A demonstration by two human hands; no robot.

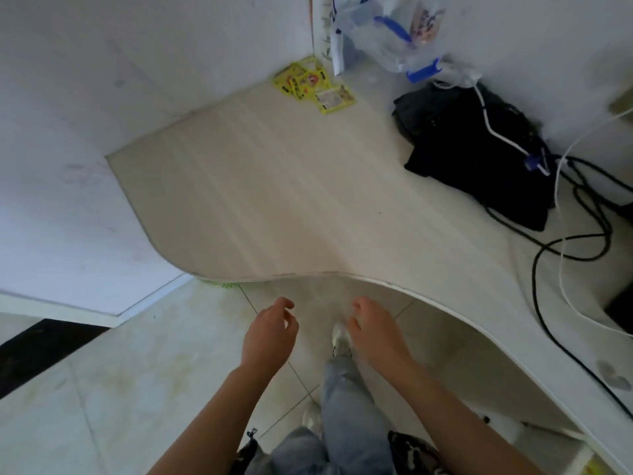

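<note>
Desk [291, 200], pale wood, curved edge, rm corner, white walls [102, 63]

Light: soft, even, fairly bright, no glare
Shadows: faint, below the desk [274, 186] front edge
Blur: motion smear throughout
Edges: wide-angle bending

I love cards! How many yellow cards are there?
4 yellow cards, it seems: three overlapping in the far corner of the desk, one just right of them. Blur and overlap may hide more.
</note>
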